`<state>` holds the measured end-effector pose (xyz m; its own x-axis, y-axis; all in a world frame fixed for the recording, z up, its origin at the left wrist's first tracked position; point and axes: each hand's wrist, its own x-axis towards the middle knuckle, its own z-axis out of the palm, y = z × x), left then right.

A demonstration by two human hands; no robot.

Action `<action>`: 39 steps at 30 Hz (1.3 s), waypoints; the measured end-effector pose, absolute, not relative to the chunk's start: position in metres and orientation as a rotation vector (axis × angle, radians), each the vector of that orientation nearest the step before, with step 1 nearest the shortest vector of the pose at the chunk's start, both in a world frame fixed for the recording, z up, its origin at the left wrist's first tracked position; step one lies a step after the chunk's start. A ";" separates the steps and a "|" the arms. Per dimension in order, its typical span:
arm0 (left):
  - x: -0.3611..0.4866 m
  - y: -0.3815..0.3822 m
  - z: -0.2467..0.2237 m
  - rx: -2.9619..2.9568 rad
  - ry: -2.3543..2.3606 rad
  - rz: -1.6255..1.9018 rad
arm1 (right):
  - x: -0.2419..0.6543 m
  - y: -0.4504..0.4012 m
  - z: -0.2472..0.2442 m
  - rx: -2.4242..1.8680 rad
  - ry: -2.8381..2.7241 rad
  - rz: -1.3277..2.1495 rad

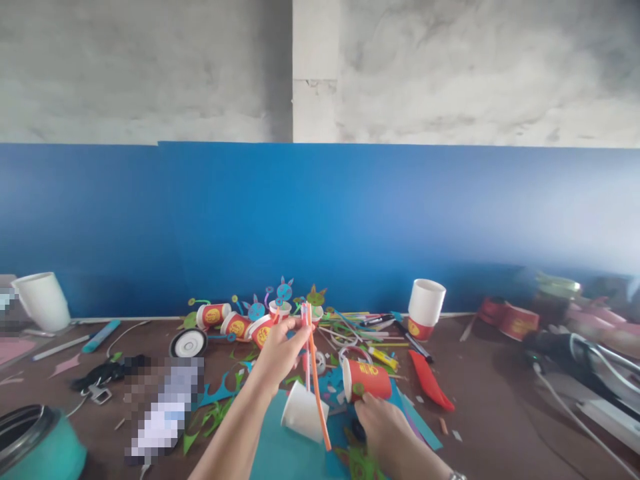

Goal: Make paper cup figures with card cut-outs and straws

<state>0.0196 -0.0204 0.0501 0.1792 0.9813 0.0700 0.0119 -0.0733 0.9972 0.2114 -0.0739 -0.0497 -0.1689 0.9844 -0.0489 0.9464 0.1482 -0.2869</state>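
My left hand [290, 343] is raised over the middle of the desk, fingertips pinched on drinking straws. An orange straw [317, 387] hangs down from it, with a pink straw [307, 367] alongside. Just below, a white paper cup [305, 412] lies tipped on blue-green paper [273, 433]. My right hand [383, 423] is low on the desk with curled fingers, right beside a red paper cup [367, 379] lying on its side. A small dark object [358, 430] shows by those fingers; what they grip is hidden.
Decorated cups [235, 327] with paper animal faces [285, 291] stand and lie behind my hands. Loose straws and pens [370, 320], green paper scraps [215, 417] and a red strip [431, 381] lie around. Stacked white cups [427, 303] stand right; a teal container [43, 443] is front left.
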 end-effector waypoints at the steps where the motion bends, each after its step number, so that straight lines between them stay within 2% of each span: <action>1: 0.020 -0.021 0.050 1.363 1.052 1.108 | 0.212 -0.073 -0.049 -1.975 -2.278 0.344; 5: 0.019 -0.023 0.052 1.392 1.039 1.090 | 0.215 -0.068 -0.040 -2.020 -2.233 0.318; 10: 0.012 -0.018 0.054 1.364 1.022 1.185 | 0.230 -0.059 -0.016 -1.724 -1.679 1.159; 13: 0.008 -0.014 0.053 1.312 1.052 1.300 | 0.235 -0.060 0.006 -1.303 -1.255 1.588; 15: 0.007 -0.012 0.052 1.303 1.072 1.354 | 0.232 -0.064 0.019 -1.013 -0.994 1.716; 21: 0.018 -0.020 0.054 1.325 1.049 1.246 | 0.205 -0.058 0.040 -0.706 -0.995 1.535; 27: 0.016 -0.022 0.058 1.436 1.108 1.309 | 0.189 -0.055 0.052 -0.715 -1.070 1.497; 39: 0.004 -0.008 0.047 1.708 1.384 1.449 | 0.166 -0.062 0.037 -0.683 -1.182 1.696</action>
